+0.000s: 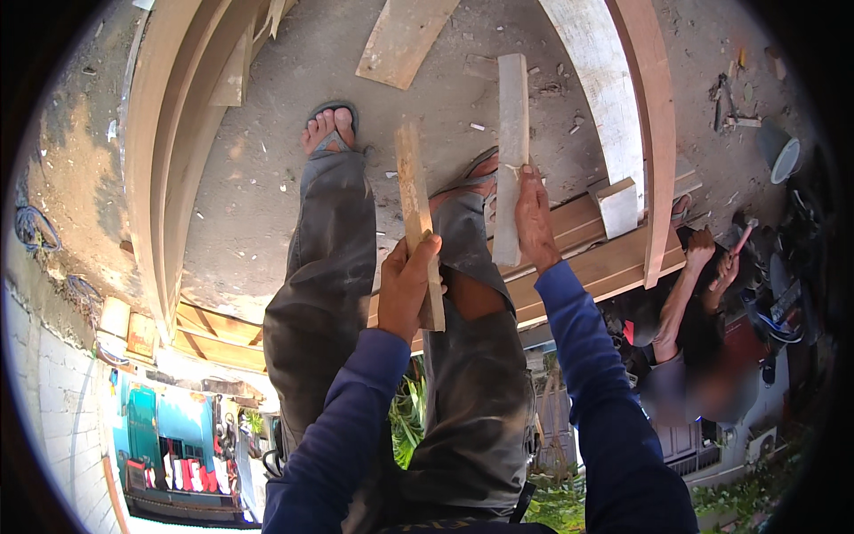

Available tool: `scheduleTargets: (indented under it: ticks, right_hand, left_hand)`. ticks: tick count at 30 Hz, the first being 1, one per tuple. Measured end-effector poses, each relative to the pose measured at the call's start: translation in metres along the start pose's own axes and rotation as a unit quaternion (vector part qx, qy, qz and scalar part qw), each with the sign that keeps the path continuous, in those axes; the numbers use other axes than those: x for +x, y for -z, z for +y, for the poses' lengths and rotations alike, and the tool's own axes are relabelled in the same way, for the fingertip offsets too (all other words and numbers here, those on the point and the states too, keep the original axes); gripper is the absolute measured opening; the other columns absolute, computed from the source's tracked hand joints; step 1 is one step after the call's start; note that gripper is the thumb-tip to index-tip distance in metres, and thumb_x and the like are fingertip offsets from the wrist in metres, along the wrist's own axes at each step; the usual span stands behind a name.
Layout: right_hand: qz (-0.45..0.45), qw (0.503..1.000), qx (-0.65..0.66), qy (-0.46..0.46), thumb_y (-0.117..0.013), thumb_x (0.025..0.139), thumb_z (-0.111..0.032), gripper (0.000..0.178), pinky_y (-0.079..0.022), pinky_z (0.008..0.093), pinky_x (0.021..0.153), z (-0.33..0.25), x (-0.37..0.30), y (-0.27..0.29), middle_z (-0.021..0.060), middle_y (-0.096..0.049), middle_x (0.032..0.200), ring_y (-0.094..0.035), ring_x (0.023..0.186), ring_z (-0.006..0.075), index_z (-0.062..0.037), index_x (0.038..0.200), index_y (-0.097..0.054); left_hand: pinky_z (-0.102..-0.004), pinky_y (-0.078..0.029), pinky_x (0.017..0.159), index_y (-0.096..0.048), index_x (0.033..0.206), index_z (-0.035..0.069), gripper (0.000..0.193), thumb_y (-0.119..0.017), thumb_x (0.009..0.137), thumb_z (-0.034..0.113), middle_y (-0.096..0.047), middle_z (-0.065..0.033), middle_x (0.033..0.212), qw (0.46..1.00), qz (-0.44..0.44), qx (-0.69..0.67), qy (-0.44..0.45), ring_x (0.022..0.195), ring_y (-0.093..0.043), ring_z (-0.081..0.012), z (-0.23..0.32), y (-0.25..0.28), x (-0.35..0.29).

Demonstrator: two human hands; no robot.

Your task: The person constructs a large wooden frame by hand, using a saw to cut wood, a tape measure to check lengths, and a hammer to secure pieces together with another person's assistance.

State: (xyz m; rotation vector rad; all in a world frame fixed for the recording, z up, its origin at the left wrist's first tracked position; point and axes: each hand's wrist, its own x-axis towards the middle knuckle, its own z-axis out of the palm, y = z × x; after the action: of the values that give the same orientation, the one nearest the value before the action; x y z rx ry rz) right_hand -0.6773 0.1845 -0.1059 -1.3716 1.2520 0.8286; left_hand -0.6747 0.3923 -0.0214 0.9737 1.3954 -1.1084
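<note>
Two grips closed: left hand [405,289] on brown strip [413,182], right hand [536,222] on pale strip [512,116]; undersides hidden.

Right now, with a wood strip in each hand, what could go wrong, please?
The left strip might slip from the left hand and hit the exposed toes. The right strip could leave a splinter in the bare right hand. The board lying ahead on the ground may trip a forward step.

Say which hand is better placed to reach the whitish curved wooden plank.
The right hand, probably: though holding a pale wooden strip, it is nearer the plank than the left hand, which holds a brown wooden strip.
</note>
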Motion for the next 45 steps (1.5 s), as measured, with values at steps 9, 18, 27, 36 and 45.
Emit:
scheduleTargets:
  ticks: [9,18,27,36,45]
  right_hand:
    - [-0.049,0.936,0.312,-0.153,-0.042,0.103,-0.058,0.058,-0.056,0.0320,0.058,0.009,-0.092,-0.043,0.0100,-0.068,0.087,-0.068,0.070,0.0184,-0.0055,0.119,-0.060]
    - [-0.026,0.947,0.292,-0.129,-0.049,0.099,-0.063,0.056,-0.053,0.0284,0.052,0.029,-0.098,-0.036,0.0044,-0.064,0.079,-0.063,0.059,0.0140,-0.0092,0.110,-0.062]
    - [-0.126,0.935,0.324,-0.071,-0.054,0.099,-0.055,0.049,-0.044,0.0276,0.050,0.039,-0.092,-0.041,0.0027,-0.057,0.075,-0.055,0.058,0.0114,-0.0083,0.112,-0.060]
    - [-0.144,0.930,0.325,-0.094,-0.050,0.100,-0.045,0.041,-0.043,0.0279,0.059,0.049,-0.093,-0.034,0.0027,-0.056,0.081,-0.054,0.065,0.0115,-0.0054,0.107,-0.054]
    - [-0.028,0.927,0.351,-0.128,-0.053,0.103,-0.045,0.044,-0.051,0.0304,0.060,0.031,-0.165,-0.011,0.0052,-0.059,0.086,-0.062,0.067,0.0148,-0.0063,0.124,-0.050]
  left_hand:
    - [-0.0259,-0.046,0.060,-0.057,0.110,0.010,0.032,-0.067,0.092,0.035,-0.053,0.0015,0.084,0.998,0.002,0.007,-0.057,0.070,-0.054,-0.0082,-0.005,-0.002,0.003]
    - [-0.0274,-0.053,0.070,-0.058,0.122,0.007,0.038,-0.071,0.091,0.023,-0.065,-0.0042,0.100,0.990,-0.119,0.049,-0.058,0.081,-0.064,-0.0109,-0.001,-0.015,-0.003]
    - [-0.0274,-0.051,0.068,-0.057,0.127,0.007,0.040,-0.068,0.092,0.022,-0.065,-0.0006,0.098,0.980,-0.167,0.095,-0.060,0.078,-0.062,-0.0103,-0.008,-0.008,0.007]
    - [-0.0241,-0.040,0.061,-0.057,0.109,0.012,0.040,-0.064,0.091,0.048,-0.052,0.0041,0.084,0.988,-0.106,0.108,0.009,0.069,-0.054,-0.0077,0.003,-0.017,0.000]
    - [-0.0263,-0.042,0.061,-0.058,0.119,0.012,0.055,-0.063,0.089,0.058,-0.049,0.0030,0.083,0.984,-0.039,0.172,-0.028,0.070,-0.052,-0.0085,-0.001,-0.015,0.008]
